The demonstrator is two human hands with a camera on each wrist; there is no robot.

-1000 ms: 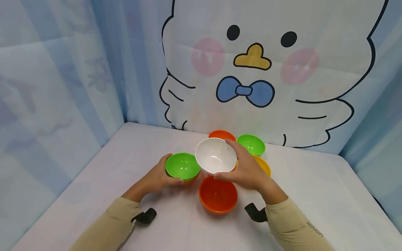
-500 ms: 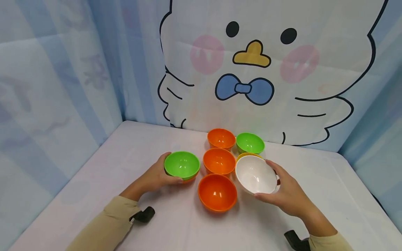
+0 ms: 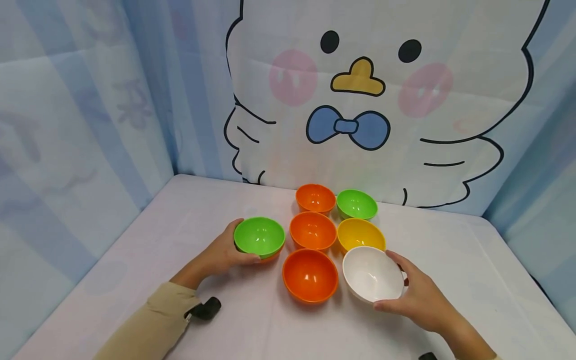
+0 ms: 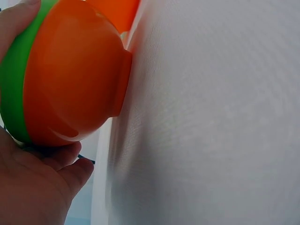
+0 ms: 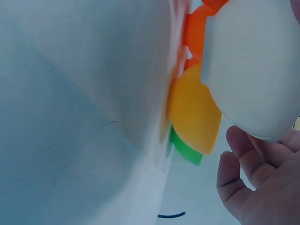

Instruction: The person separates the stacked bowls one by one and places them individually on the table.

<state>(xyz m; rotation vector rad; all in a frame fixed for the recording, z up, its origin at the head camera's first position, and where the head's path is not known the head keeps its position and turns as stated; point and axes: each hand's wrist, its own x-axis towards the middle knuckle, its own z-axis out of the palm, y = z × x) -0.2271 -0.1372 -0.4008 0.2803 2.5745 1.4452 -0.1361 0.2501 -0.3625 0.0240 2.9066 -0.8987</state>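
My left hand [image 3: 222, 252] grips a nested pair at the left: a green bowl [image 3: 259, 237] sits inside an orange bowl [image 4: 75, 75], whose foot is close over the white cloth. On the right side, my right hand [image 3: 420, 296] holds a white bowl [image 3: 373, 274] by its rim and side, thumb at the near edge. In the right wrist view its foot hangs a little above the table. Just left of the white bowl stands a red-orange bowl [image 3: 310, 276], and right behind it is a yellow bowl [image 3: 361, 235].
Behind the red-orange bowl, a middle orange bowl [image 3: 313, 230] and a far orange bowl [image 3: 315, 198] form a column. Another green bowl [image 3: 357, 204] stands behind the yellow one. A printed curtain [image 3: 351, 165] rises at the back edge of the white-covered table [image 3: 216, 200].
My right hand has carried the white bowl from over the middle of the bowls rightward and toward me, in front of the yellow bowl. The left hand has stayed on its nested bowls.
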